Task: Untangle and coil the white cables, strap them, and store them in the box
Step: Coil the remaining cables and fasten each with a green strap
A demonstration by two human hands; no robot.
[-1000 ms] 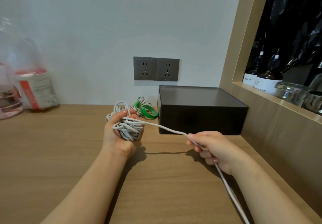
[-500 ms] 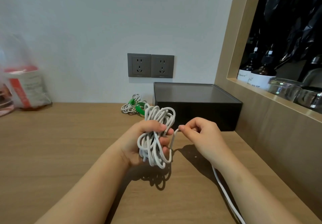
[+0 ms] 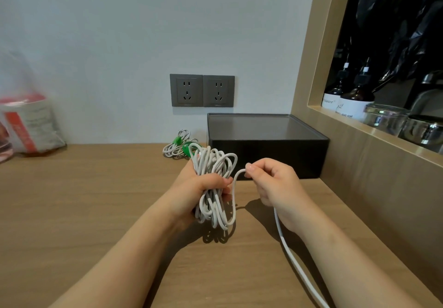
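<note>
Back-right on the counter (image 3: 72, 211), the box (image 3: 263, 149) is set below the sockets (image 3: 202, 90). Just left of it, strapped coils (image 3: 173, 148) are laid; bag (image 3: 31, 125) is parked far left. Before the box, cable bundle (image 3: 213, 164) is held by left hand (image 3: 199, 187) and right hand (image 3: 273, 185).

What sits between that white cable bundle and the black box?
Nothing lies on the table between the white cable in the left hand and the box, but its flat dark top looks closed.
</note>
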